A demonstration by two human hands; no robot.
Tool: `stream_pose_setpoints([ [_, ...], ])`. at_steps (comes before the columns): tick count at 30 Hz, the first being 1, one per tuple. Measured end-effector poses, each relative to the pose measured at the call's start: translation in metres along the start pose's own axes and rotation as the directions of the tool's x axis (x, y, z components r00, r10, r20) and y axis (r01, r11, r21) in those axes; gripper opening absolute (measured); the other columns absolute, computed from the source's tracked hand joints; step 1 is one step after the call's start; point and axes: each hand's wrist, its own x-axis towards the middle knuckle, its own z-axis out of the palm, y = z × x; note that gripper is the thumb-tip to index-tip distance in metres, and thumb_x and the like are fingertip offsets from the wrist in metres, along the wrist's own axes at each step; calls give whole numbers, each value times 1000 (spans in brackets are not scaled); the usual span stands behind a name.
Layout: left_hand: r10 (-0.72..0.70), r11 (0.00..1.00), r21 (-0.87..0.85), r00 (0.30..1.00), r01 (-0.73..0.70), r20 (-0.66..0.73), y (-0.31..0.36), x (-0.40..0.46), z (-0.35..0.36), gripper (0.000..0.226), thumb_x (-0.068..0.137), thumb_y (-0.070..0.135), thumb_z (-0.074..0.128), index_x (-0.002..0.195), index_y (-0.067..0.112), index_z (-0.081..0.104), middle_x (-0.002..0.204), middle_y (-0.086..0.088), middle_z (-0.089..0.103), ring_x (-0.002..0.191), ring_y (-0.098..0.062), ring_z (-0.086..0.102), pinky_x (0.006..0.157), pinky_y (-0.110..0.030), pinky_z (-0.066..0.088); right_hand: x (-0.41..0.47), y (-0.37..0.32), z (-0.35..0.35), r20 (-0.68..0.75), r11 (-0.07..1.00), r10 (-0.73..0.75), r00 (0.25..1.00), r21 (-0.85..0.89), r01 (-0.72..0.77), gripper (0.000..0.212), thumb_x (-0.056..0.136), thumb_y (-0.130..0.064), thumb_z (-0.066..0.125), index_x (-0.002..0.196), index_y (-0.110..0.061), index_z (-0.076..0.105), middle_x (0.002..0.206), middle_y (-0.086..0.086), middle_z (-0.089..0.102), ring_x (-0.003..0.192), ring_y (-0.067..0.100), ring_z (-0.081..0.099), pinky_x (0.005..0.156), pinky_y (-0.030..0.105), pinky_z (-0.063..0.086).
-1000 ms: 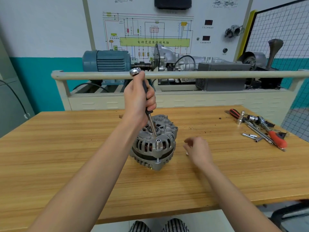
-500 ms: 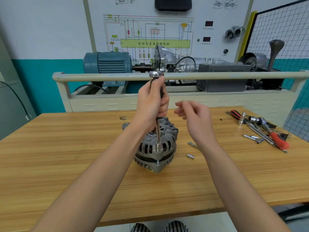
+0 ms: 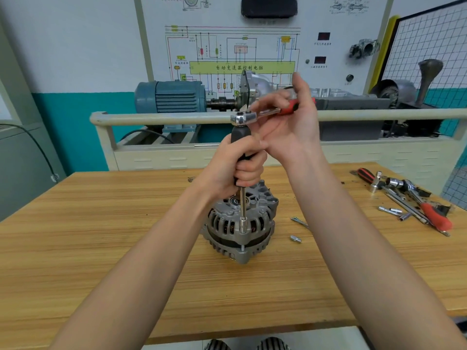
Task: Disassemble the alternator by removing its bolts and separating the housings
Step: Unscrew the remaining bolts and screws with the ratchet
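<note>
Loosening a through-bolt on the alternator (image 3: 241, 227), which stands near the middle of the wooden table (image 3: 101, 248).

My left hand (image 3: 241, 168) grips the black handle of the socket driver (image 3: 242, 198), its long axis upright, the socket seated on a bolt at the housing edge. My right hand (image 3: 290, 122) holds the red-handled ratchet (image 3: 262, 115), lying level across the driver's top. Next I must, I think, swing the ratchet while keeping the driver vertical. The alternator's shaft axis points up.
</note>
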Motion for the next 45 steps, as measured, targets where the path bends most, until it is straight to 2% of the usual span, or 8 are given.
stream_pose_setpoints([
  [6, -70, 997, -7, 976, 73, 204, 7, -4, -5, 29, 74, 16, 50, 54, 22, 30, 39, 6, 18, 31, -7, 14, 35, -13, 22, -15, -1, 5, 258, 981, -69, 964, 195, 18, 50, 83, -28, 48, 38, -14, 35, 32, -4, 28, 31, 7, 20, 44, 19, 29],
  [15, 67, 961, 275, 963, 8, -262, -15, -18, -3, 34, 88, 22, 62, 60, 18, 43, 49, 4, 36, 46, -13, 37, 53, -27, 43, -25, 17, 14, 189, 926, -362, 913, -37, 375, 64, 99, -15, 34, 35, -18, 32, 33, -6, 22, 38, 12, 8, 41, 23, 20],
  [18, -41, 975, 216, 998, 48, -38, -3, -27, -26, 45, 72, 47, 77, 89, 8, 61, 82, -8, 62, 84, -21, 62, 86, -39, 53, -28, 19, 14, 244, 914, -371, 896, -76, 400, 65, 99, -15, 32, 34, -19, 33, 32, -7, 25, 38, 12, 10, 41, 22, 23],
  [21, -24, 885, 455, 984, 103, -176, -11, -41, -45, 54, 93, 54, 46, 112, 6, 63, 114, -4, 68, 115, -13, 60, 107, -44, 42, -30, 21, 13, 328, 906, -367, 871, -84, 414, 63, 98, -14, 31, 35, -18, 36, 33, -7, 28, 37, 11, 12, 41, 22, 24],
  [24, 11, 738, 659, 974, 144, -225, -30, -49, -40, 63, 97, 57, 25, 113, 13, 66, 109, 6, 72, 108, -3, 63, 100, -32, 48, -29, 25, 14, 363, 902, -365, 857, -90, 422, 58, 95, -12, 34, 37, -17, 39, 33, -7, 29, 37, 12, 13, 42, 22, 25],
  [32, 273, 870, 458, 952, -183, -138, -28, -40, -13, 28, 102, 28, 30, 95, 5, 44, 61, 1, 47, 54, -21, 50, 68, -35, 53, -25, 27, 9, 356, 853, -392, 849, -206, 480, 37, 89, -13, 43, 51, -11, 44, 43, -1, 38, 42, 13, 33, 52, 26, 33],
  [37, 316, 820, 521, 946, -237, -67, -31, -35, -7, 25, 101, 21, 26, 96, 2, 41, 63, -12, 37, 55, -28, 40, 60, -33, 47, -24, 36, 1, 356, 827, -301, 885, -365, 428, 38, 91, -19, 41, 56, -8, 53, 62, 6, 58, 81, 26, 61, 94, 42, 46],
  [45, 142, 701, 712, 971, 38, -192, -29, -31, -42, 51, 106, 34, 20, 87, 18, 65, 86, 8, 71, 89, -4, 65, 87, -20, 49, -28, 36, 9, 301, 837, -216, 929, -432, 335, 64, 101, -25, 31, 38, -18, 33, 47, 0, 39, 44, 14, 33, 45, 24, 25],
])
